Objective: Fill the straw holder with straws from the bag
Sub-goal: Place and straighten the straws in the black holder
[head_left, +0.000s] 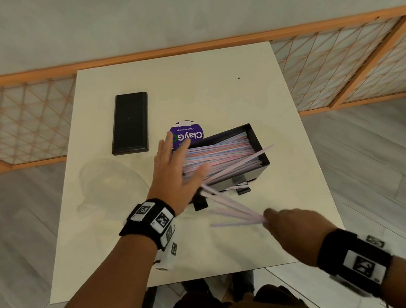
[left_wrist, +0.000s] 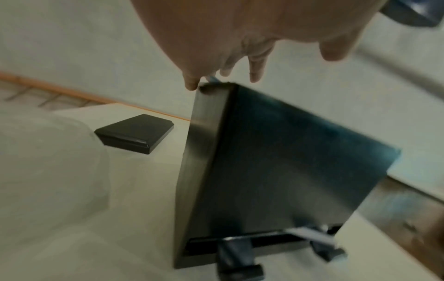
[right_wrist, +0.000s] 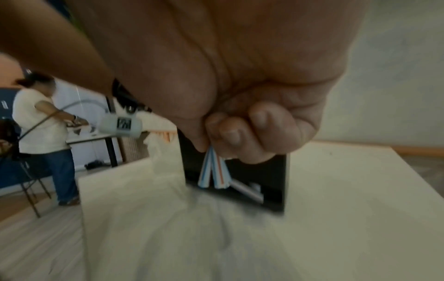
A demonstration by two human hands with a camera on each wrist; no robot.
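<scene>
Right hand (head_left: 294,222) pinches straws (head_left: 233,209) | straw holder (head_left: 258,144) full

The straw holder (head_left: 254,142) is a black open-topped box standing right of the tabletop's (head_left: 210,76) middle, turned a little askew to its edges, with two small black feet (head_left: 242,191) jutting from its near side. It is packed nearly to the rim with thin pink, blue and white striped straws (head_left: 219,155) lying flat along its length. One pale straw (head_left: 251,157) lies slantwise over the near right corner (its tip pokes past the wall). A small fan of loose straws (head_left: 229,210) spreads from the holder's near left corner toward the tabletop's near edge. The clear plastic bag (head_left: 109,182) lies crumpled and flat near the left edge.
</scene>
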